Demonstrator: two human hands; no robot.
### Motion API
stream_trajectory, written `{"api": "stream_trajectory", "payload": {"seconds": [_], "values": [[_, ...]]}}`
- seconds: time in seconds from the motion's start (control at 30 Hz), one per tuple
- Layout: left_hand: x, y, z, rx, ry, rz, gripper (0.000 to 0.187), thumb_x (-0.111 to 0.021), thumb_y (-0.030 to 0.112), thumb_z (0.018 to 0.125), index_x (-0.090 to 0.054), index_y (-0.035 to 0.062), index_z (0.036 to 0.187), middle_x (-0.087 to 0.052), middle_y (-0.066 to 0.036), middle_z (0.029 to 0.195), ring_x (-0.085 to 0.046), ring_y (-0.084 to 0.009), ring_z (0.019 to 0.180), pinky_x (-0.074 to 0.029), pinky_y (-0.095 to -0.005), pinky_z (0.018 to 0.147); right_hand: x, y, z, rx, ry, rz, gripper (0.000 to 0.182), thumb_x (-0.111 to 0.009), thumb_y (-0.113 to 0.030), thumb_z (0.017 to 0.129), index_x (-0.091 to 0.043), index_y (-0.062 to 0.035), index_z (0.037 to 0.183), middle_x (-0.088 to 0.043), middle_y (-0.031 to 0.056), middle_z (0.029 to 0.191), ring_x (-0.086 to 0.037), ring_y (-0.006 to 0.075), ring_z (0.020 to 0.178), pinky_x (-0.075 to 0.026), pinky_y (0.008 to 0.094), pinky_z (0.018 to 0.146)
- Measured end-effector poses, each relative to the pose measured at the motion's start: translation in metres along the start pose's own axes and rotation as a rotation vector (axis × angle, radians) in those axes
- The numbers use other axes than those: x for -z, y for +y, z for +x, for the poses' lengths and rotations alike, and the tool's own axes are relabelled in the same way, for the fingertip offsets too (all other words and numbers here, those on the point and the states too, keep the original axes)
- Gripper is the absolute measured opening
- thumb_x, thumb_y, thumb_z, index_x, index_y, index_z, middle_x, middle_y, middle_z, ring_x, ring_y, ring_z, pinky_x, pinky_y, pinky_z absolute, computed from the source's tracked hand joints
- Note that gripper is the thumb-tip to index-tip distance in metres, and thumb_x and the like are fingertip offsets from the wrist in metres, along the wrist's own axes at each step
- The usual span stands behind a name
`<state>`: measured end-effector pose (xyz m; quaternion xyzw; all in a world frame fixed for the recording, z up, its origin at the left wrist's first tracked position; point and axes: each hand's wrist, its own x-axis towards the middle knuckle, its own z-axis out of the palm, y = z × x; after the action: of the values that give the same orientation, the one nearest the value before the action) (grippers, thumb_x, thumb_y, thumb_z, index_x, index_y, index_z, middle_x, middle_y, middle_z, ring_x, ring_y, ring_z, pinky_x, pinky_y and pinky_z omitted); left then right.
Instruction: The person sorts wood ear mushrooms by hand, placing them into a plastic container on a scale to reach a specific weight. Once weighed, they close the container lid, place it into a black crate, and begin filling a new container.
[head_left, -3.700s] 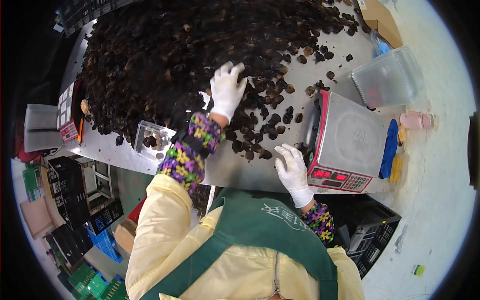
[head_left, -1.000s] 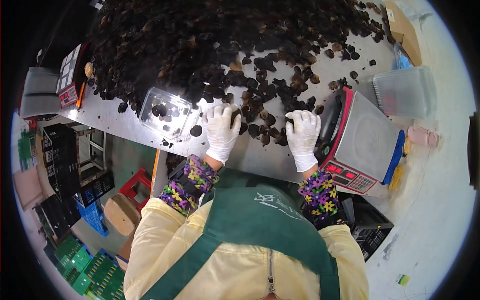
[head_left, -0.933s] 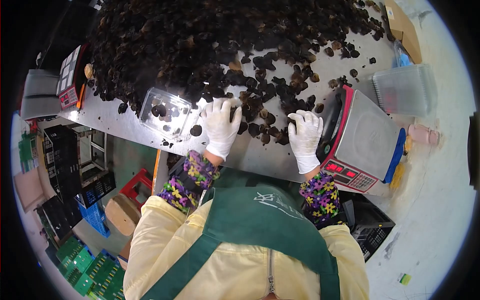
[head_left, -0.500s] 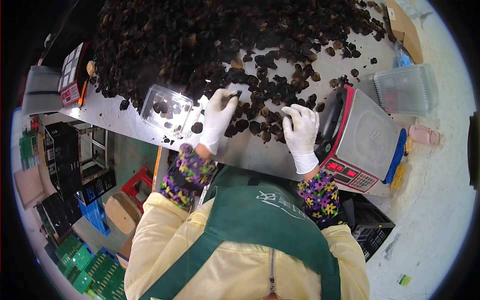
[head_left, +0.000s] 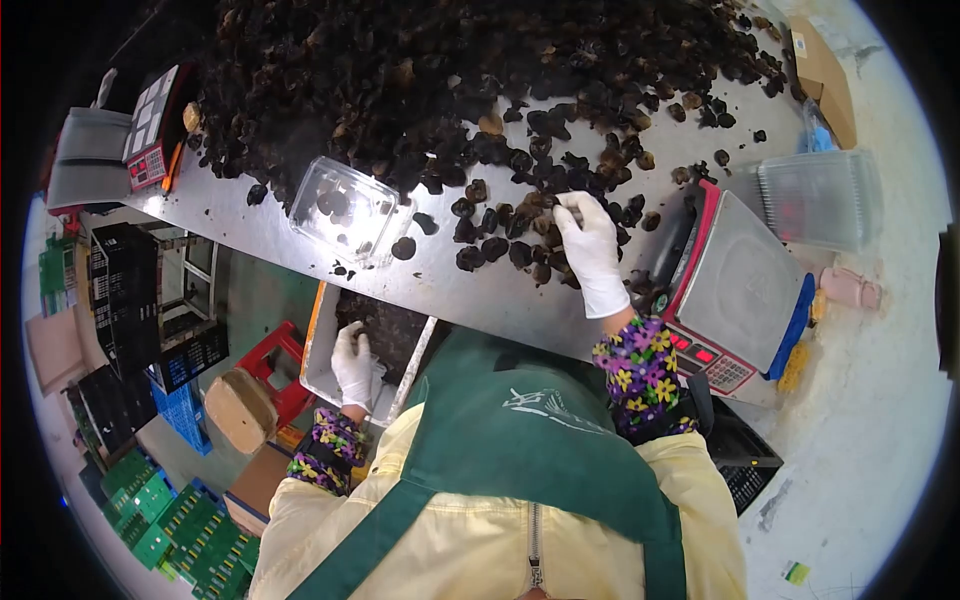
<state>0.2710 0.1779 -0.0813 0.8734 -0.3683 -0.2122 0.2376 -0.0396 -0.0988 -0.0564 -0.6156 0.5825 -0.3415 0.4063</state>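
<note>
Dark, curled pieces like dried fungus [head_left: 400, 110] cover much of the metal table [head_left: 450, 290], with looser ones near its front. My right hand [head_left: 590, 250], white-gloved, reaches among the loose pieces, its thumb and fingertips closed on a dark brown piece [head_left: 548, 202]. Below the table edge, my left hand [head_left: 353, 368], also gloved, is over a white-walled box [head_left: 322, 335] with dark bits inside. Its fingers look loosely apart, and no piece is plainly held in them. A clear plastic tray [head_left: 345, 210] with a few pieces showing through lies on the table at left.
A red-edged scale [head_left: 740, 285] stands right of my right hand, with stacked clear trays [head_left: 820, 200] beyond. Another scale [head_left: 150, 130] is at far left. Below are a red stool [head_left: 285, 370], black crates [head_left: 125, 300] and green crates [head_left: 200, 540]. A cardboard box [head_left: 822, 80] is upper right.
My left hand has moved from the table down to the white box, which now shows; the dark piece it held is no longer seen in it. My right hand has moved slightly left and closed its fingers.
</note>
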Motion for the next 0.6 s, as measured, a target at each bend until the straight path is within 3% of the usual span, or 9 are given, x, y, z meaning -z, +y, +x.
{"api": "stream_trajectory", "payload": {"seconds": [0.07, 0.13, 0.17, 0.3, 0.4, 0.43, 0.47, 0.5, 0.6], "values": [[-0.008, -0.029, 0.005, 0.073, -0.05, 0.006, 0.033, -0.065, 0.006, 0.089, -0.063, 0.0044, 0.122, -0.068, -0.015, 0.103, -0.065, -0.0278, 0.089, -0.053, -0.0376, 0.084, 0.012, -0.001, -0.01, -0.081, -0.035, 0.07, 0.009, -0.067, -0.009, 0.09, -0.067, -0.0071, 0.099, -0.067, 0.0044, 0.083, -0.062, 0.0132, 0.071, -0.048, 0.0266, 0.066], [-0.012, -0.015, 0.013, -0.13, 0.103, 0.233, 0.047, -0.067, 0.007, 0.087, -0.056, 0.0053, 0.133, -0.06, -0.019, 0.121, -0.059, -0.0345, 0.108, -0.048, -0.0418, 0.096, 0.021, 0.0, -0.019, -0.31, -0.127, 0.444, 0.008, -0.066, -0.011, 0.093, -0.066, -0.006, 0.099, -0.064, 0.0, 0.082, -0.06, 0.0085, 0.072, -0.047, 0.0232, 0.066], [-0.009, 0.002, 0.012, -0.143, 0.016, 0.203, 0.059, -0.068, 0.006, 0.087, -0.048, 0.0073, 0.142, -0.05, -0.023, 0.135, -0.05, -0.0397, 0.121, -0.042, -0.0451, 0.104, 0.026, -0.002, -0.024, -0.377, -0.161, 0.553, 0.008, -0.066, -0.013, 0.096, -0.065, -0.007, 0.1, -0.062, -0.0025, 0.082, -0.058, 0.0068, 0.072, -0.046, 0.0211, 0.066], [-0.013, 0.091, 0.011, -0.483, -0.096, -0.091, 0.017, -0.067, 0.005, 0.088, -0.068, 0.0054, 0.104, -0.069, -0.013, 0.098, -0.067, -0.0291, 0.089, -0.054, -0.0374, 0.08, 0.038, -0.011, -0.042, -0.635, -0.158, 0.829, 0.008, -0.068, -0.017, 0.095, -0.065, -0.0106, 0.099, -0.062, -0.003, 0.082, -0.058, 0.0064, 0.072, -0.048, 0.0215, 0.068], [-0.038, 0.136, 0.017, -0.495, -0.134, -0.273, 0.02, -0.07, 0.004, 0.087, -0.07, 0.0064, 0.107, -0.071, -0.012, 0.097, -0.068, -0.0232, 0.086, -0.054, -0.0329, 0.075, 0.043, -0.013, -0.052, -0.712, -0.171, 0.952, 0.008, -0.068, -0.016, 0.095, -0.066, -0.0102, 0.1, -0.063, -0.0021, 0.084, -0.057, 0.0059, 0.072, -0.047, 0.0216, 0.068], [-0.042, 0.159, 0.019, -0.358, -0.253, -0.352, 0.031, -0.071, 0.005, 0.087, -0.067, 0.0065, 0.118, -0.07, -0.011, 0.104, -0.067, -0.0184, 0.09, -0.054, -0.0312, 0.078, 0.043, -0.014, -0.055, -0.712, -0.164, 0.957, 0.008, -0.068, -0.016, 0.095, -0.066, -0.0102, 0.1, -0.063, -0.0021, 0.084, -0.057, 0.0059, 0.072, -0.047, 0.0216, 0.068], [-0.059, 0.178, 0.023, -0.321, -0.356, -0.676, 0.045, -0.072, 0.006, 0.087, -0.06, 0.0067, 0.13, -0.067, -0.011, 0.114, -0.065, -0.0153, 0.094, -0.053, -0.0294, 0.082, 0.041, -0.014, -0.058, -0.612, -0.221, 0.773, 0.009, -0.068, -0.016, 0.095, -0.066, -0.0079, 0.1, -0.064, -0.0014, 0.084, -0.057, 0.0067, 0.073, -0.047, 0.0225, 0.069], [-0.049, 0.212, 0.026, -0.23, -0.508, -0.66, 0.052, -0.071, 0.006, 0.088, -0.054, 0.007, 0.137, -0.064, -0.01, 0.12, -0.063, -0.0148, 0.096, -0.052, -0.0286, 0.084, 0.04, -0.015, -0.06, -0.51, -0.279, 0.585, 0.011, -0.068, -0.015, 0.095, -0.067, -0.0055, 0.1, -0.064, -0.0007, 0.085, -0.057, 0.0076, 0.074, -0.048, 0.0235, 0.071], [-0.074, 0.224, 0.023, -0.243, -0.721, -0.799, 0.035, -0.069, 0.005, 0.089, -0.062, 0.0042, 0.124, -0.066, -0.008, 0.113, -0.063, -0.0132, 0.094, -0.052, -0.0277, 0.083, 0.028, -0.026, -0.075, -0.312, -0.443, 0.442, 0.014, -0.067, -0.013, 0.094, -0.067, 0.0, 0.101, -0.065, 0.0006, 0.086, -0.058, 0.0096, 0.079, -0.048, 0.025, 0.075]]}}
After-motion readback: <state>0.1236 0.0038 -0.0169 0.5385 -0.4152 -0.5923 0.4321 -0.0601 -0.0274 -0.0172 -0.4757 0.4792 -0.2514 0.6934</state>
